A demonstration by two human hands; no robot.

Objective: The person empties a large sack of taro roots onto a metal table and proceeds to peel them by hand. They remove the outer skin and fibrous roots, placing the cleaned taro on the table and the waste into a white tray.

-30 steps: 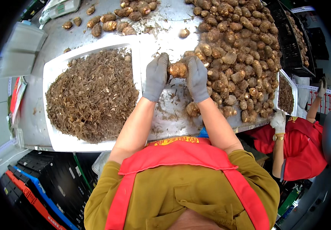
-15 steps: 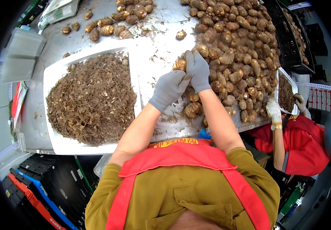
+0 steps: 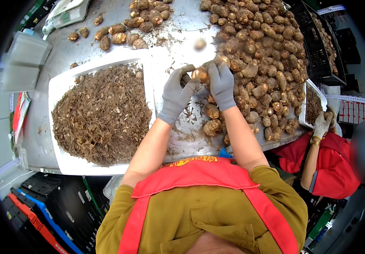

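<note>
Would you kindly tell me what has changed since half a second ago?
The left hand has moved left, its thumb and fingers now apart. A co-worker's gloved hand has moved right, toward their other one. The right hand still holds the root; the root pile and white tray stayed put.

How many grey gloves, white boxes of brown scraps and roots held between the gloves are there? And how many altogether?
Grey gloves: 2
White boxes of brown scraps: 2
Root between the gloves: 1
Total: 5
</note>
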